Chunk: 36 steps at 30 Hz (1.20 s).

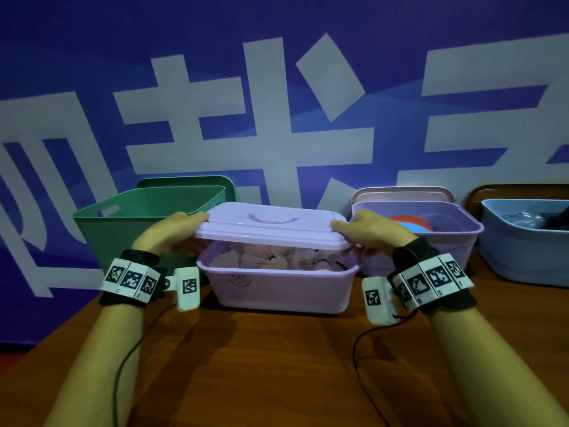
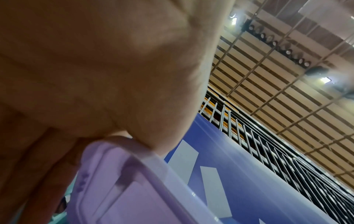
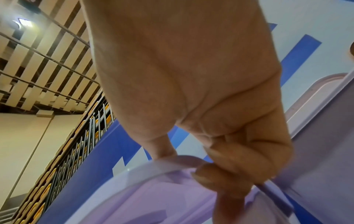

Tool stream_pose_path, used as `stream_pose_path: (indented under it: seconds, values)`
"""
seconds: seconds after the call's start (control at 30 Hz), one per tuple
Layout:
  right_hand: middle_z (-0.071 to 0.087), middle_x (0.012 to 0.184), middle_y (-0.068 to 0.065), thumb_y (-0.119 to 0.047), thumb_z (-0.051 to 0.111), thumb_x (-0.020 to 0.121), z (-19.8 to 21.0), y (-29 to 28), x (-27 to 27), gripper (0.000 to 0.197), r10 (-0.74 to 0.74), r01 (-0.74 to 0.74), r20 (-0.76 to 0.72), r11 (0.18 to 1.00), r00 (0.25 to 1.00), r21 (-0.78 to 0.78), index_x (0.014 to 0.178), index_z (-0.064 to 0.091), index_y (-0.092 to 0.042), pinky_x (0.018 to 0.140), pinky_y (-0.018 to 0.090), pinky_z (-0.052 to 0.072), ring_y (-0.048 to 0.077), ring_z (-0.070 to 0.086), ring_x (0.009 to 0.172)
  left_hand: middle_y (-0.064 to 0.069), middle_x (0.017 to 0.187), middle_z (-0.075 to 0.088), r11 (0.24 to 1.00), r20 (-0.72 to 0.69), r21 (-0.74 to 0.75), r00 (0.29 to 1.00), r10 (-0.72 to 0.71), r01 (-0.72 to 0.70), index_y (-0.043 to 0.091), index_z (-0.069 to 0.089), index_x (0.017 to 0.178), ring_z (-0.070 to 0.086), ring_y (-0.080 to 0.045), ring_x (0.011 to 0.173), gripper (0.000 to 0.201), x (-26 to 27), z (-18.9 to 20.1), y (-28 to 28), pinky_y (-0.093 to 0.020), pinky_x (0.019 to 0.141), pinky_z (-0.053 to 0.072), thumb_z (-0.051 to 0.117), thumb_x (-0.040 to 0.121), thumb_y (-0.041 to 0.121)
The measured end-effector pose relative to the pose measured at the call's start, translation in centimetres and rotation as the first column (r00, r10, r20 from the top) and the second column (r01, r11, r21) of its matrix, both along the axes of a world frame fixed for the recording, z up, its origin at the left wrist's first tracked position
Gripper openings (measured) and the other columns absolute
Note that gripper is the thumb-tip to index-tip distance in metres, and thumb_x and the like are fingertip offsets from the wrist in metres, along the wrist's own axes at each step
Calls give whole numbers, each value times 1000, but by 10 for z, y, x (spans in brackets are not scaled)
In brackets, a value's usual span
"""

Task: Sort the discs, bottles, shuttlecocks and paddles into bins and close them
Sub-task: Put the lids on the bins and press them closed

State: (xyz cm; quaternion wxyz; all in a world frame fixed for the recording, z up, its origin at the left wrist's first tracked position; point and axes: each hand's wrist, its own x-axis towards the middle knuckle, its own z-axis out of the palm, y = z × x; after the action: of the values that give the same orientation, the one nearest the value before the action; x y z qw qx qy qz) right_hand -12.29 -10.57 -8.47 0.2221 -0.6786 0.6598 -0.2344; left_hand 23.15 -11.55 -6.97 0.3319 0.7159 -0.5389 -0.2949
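A lilac lid [image 1: 271, 224] with a moulded handle hovers level just above the lilac bin [image 1: 277, 288], which holds several white shuttlecocks [image 1: 264, 257]. My left hand [image 1: 172, 231] grips the lid's left end, thumb on top and fingers under it. My right hand [image 1: 369, 231] grips the right end the same way. The left wrist view shows the thumb [image 2: 153, 121] over the lid's corner [image 2: 118, 174]. From the right wrist, curled fingers [image 3: 229, 166] pinch the lid's rim [image 3: 153, 171].
An open green bin [image 1: 135, 217] stands left, its green lid [image 1: 184, 181] leaning behind. A purple bin [image 1: 446, 238] with red and blue discs [image 1: 411, 223] sits right, a pinkish lid [image 1: 400, 194] behind it. A blue bin [image 1: 523, 241] with dark items is far right. Wooden table [image 1: 277, 365].
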Motion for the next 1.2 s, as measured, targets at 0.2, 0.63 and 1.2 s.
stream_pose_path:
  seconds: [0.2, 0.63, 1.2]
  values:
    - [68, 72, 10, -46, 53, 95, -2, 2, 4, 41, 17, -17, 63, 1000, 998, 4, 89, 59, -7, 57, 33, 60, 28, 71, 67, -9, 61, 69, 1000, 172, 24, 985, -6, 2, 1, 66, 85, 63, -20, 46, 48, 4, -9, -7, -24, 46, 51, 46, 104, 41]
    - [72, 96, 6, -51, 39, 100, 4, 17, 12, 56, 90, -43, -402, 991, 911, 124, 73, 72, -15, 83, 31, 43, 23, 64, 96, -22, 107, 65, 992, 406, 125, 912, -63, 13, -1, 62, 105, 59, -31, 85, 42, -1, -31, -23, -34, 79, 48, 41, 105, 35]
    - [55, 66, 5, -47, 56, 95, -15, -3, 1, 44, -112, 89, -209, 989, 972, -115, 70, 50, -12, 60, 29, 40, 27, 57, 70, -15, 70, 60, 989, 480, 123, 868, -128, 78, 5, 58, 68, 58, -30, 68, 42, 4, -24, -27, -37, 72, 51, 57, 100, 33]
